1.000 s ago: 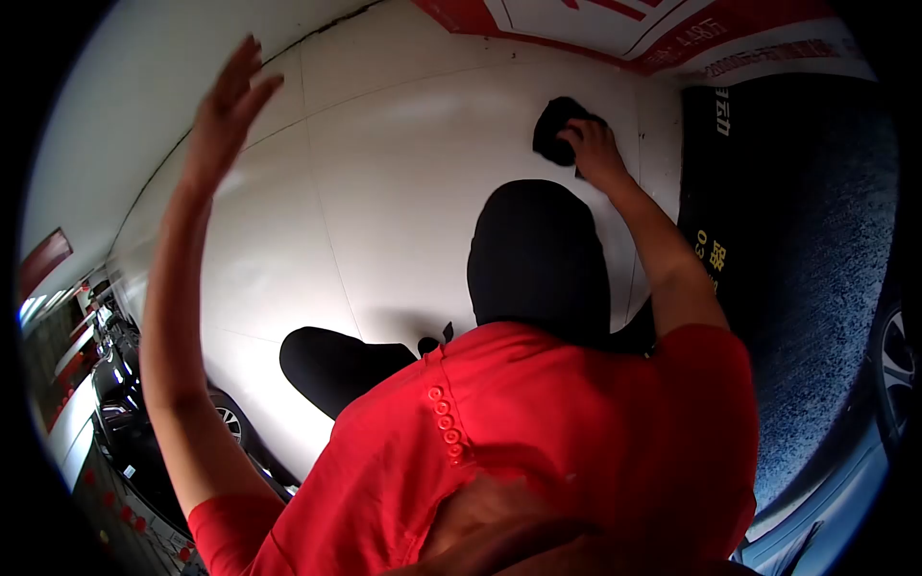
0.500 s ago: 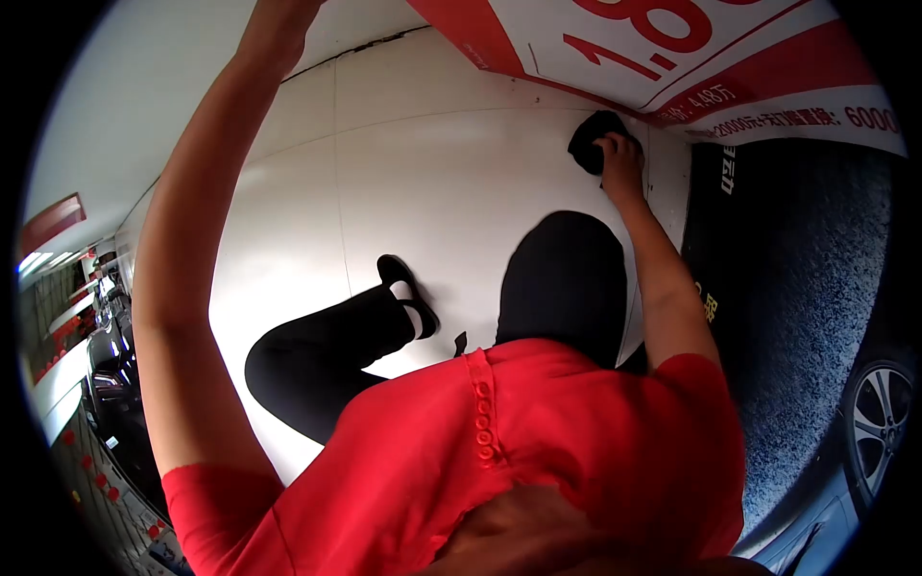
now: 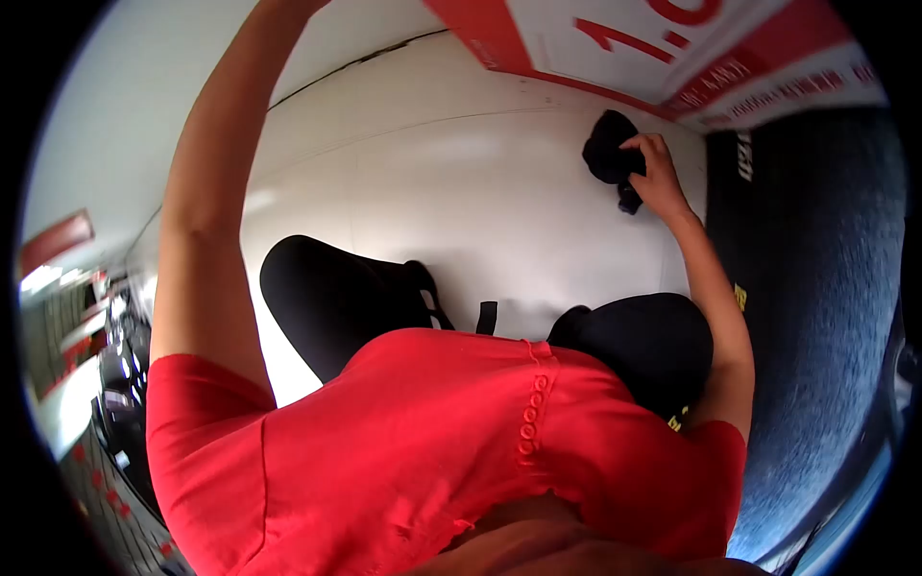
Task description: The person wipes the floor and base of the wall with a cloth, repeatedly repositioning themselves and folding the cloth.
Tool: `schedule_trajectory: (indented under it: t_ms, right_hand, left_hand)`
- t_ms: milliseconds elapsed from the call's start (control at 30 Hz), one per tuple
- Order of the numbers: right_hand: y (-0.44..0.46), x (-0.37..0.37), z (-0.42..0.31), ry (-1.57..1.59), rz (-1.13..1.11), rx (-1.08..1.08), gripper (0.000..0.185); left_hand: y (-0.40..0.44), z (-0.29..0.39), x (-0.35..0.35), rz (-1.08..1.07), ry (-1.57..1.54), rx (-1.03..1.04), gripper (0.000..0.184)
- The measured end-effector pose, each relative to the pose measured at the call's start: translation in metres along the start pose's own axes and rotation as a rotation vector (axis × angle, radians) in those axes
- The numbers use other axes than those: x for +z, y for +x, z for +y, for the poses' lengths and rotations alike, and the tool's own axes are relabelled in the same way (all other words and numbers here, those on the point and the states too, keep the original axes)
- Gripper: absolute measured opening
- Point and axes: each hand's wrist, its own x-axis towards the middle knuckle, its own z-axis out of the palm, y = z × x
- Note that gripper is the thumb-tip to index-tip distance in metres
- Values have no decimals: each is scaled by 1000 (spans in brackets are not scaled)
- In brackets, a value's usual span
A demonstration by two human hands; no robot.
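Note:
My right hand [image 3: 659, 175] grips a bunched black cloth [image 3: 612, 146] against the white floor panel [image 3: 432, 192], near the foot of a red and white sign board. Its fingers are bent onto the cloth, and a small dark end of it hangs below the hand. My left arm [image 3: 213, 173] is stretched up along the left side. Only the base of my left hand [image 3: 305, 5] shows at the top edge; its fingers are out of the picture.
The red and white price board [image 3: 576, 48] rises at the upper right. A dark blue printed panel [image 3: 807, 288] runs down the right side. My bent knees [image 3: 317, 288] are in black trousers. Dark cars [image 3: 120, 384] stand at the far left. A dark seam [image 3: 365, 60] crosses the white surface.
My right hand and the black cloth have shifted slightly right, and more of the cloth hangs below. My body has leaned, the view has tilted, and my knees appear drawn in.

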Motion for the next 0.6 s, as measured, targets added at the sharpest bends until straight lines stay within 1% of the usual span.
schedule_trajectory:
  t_ms: [33, 67, 100, 133, 167, 233, 267, 300, 333, 367, 400, 433, 467, 500, 533, 567, 600]
  right_hand:
    - [-16, -10, 0, -27, 26, 46, 42]
    - [-38, -24, -7, 106, 87, 47, 41]
    - [-41, -25, -13, 256, 133, 2, 39]
    - [-72, -34, -13, 339, 184, 97, 39]
    - [-106, -37, -9, 398, 243, 177, 39]
    - [-170, -39, -19, 314, 390, 250, 38]
    - [-202, -35, -14, 305, 458, 272, 37]
    - [-224, -20, -7, 287, 524, 288, 36]
    - [-268, 15, -13, 66, 692, 369, 46]
    - [-315, 50, -20, -141, 851, 485, 55]
    - [-340, 76, -18, -216, 901, 589, 57]
    - [-357, 96, -15, -248, 887, 684, 59]
    - [-371, 116, -6, -260, 852, 790, 62]
    - [-376, 127, 3, -265, 781, 851, 64]
    - [-375, 138, 13, -279, 713, 915, 66]
    - [-371, 146, 26, -291, 659, 951, 68]
    - [-364, 149, 38, -309, 618, 953, 71]
  left_hand:
    - [8, -11, -7, -9, -62, 25, 32]
    - [13, -13, -4, -104, -102, 41, 36]
    - [36, -37, -42, -75, -313, 32, 40]
    - [60, -61, -78, -45, -524, 30, 45]
    - [61, -54, -74, -68, -464, 39, 48]
    - [-4, 12, 13, -43, -325, 262, 49]
    - [-4, 15, 12, -83, -390, 262, 49]
    - [5, 6, 2, -18, -448, 259, 41]
    - [-2, 17, 9, 115, -353, 203, 48]
    - [-14, 30, 18, 169, -444, 217, 40]
    - [6, 8, -23, 61, -390, 267, 39]
    - [-20, 27, -10, 155, -383, 281, 37]
    - [-22, 22, -39, 124, -433, 264, 34]
    - [-16, 17, -52, 293, -392, 218, 32]
    - [-48, 29, -56, 155, -455, 224, 31]
    - [-63, 35, -61, 292, -473, 206, 36]
    - [-63, 29, -82, 415, -399, 167, 44]
